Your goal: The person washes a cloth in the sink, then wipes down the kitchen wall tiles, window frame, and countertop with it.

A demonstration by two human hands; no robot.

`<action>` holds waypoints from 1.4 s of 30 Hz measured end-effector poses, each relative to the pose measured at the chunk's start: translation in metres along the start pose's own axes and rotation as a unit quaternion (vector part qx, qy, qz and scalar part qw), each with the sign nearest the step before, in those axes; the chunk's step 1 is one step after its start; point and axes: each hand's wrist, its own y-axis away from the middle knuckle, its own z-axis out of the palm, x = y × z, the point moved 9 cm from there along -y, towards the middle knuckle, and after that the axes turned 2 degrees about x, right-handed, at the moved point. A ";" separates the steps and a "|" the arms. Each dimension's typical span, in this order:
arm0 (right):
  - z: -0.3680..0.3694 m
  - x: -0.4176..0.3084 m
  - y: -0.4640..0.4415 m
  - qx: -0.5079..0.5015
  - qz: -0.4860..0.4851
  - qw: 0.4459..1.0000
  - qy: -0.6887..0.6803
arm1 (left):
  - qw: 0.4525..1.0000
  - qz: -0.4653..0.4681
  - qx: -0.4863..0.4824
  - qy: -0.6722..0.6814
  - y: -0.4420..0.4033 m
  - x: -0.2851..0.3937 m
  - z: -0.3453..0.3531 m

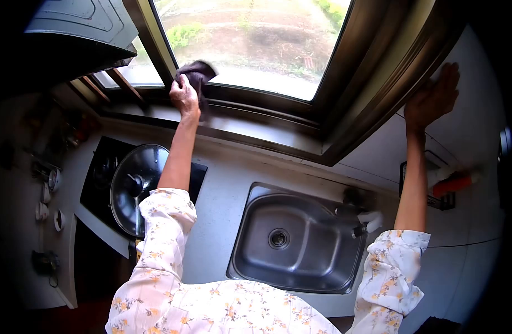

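A dark cloth (198, 77) is bunched in my left hand (184, 96), its fingers closed round it. Cloth and hand are at the lower left of the window, by the dark window frame (256, 106) and above the sill (261, 129). Part of the cloth is blurred and hangs past the hand. My right hand (432, 100) lies flat with fingers stretched against the white tiled wall (479, 117), right of the window. It holds nothing.
Below the window, a steel sink (278, 214) with a faucet (367, 222) is set in the pale counter (211, 234). A lidded pan (134, 183) stands on the black stove (105, 161) under my left arm. A range hood (77, 33) hangs upper left. A wall rack (448, 203) holds a red-orange item (452, 183).
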 end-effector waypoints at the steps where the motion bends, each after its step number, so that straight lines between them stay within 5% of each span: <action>1: 0.000 0.001 -0.001 0.001 0.002 1.000 0.001 | 0.989 0.056 0.005 -0.134 -0.004 0.005 -0.005; 6: -0.002 -0.002 -0.003 0.020 -0.026 0.999 -0.006 | 0.809 0.259 -0.205 -0.486 0.030 -0.037 0.050; 9: -0.004 -0.002 -0.006 0.029 -0.024 0.999 -0.020 | 0.787 0.320 -0.235 -0.472 0.042 -0.023 0.054; 18: -0.010 0.001 -0.011 0.050 -0.010 0.998 -0.026 | 0.802 0.428 -0.261 -0.324 0.173 0.047 0.117; 24: -0.004 0.003 -0.002 0.023 0.007 1.000 -0.019 | 0.812 0.401 -0.384 -0.178 0.308 0.094 0.167; 25: 0.000 0.007 -0.002 0.015 0.015 1.000 -0.014 | 0.843 0.395 -0.337 -0.141 0.321 0.098 0.169; 27: 0.000 0.005 -0.002 0.016 0.001 1.000 -0.013 | 0.856 0.378 -0.341 -0.088 0.317 0.093 0.165; 31: 0.000 0.000 -0.003 0.014 -0.008 0.999 -0.038 | 0.785 0.446 -0.428 -0.032 0.296 0.092 0.154; 42: 0.000 0.003 0.000 0.011 -0.015 1.000 -0.015 | 0.807 0.471 -0.279 -0.222 0.165 0.030 0.093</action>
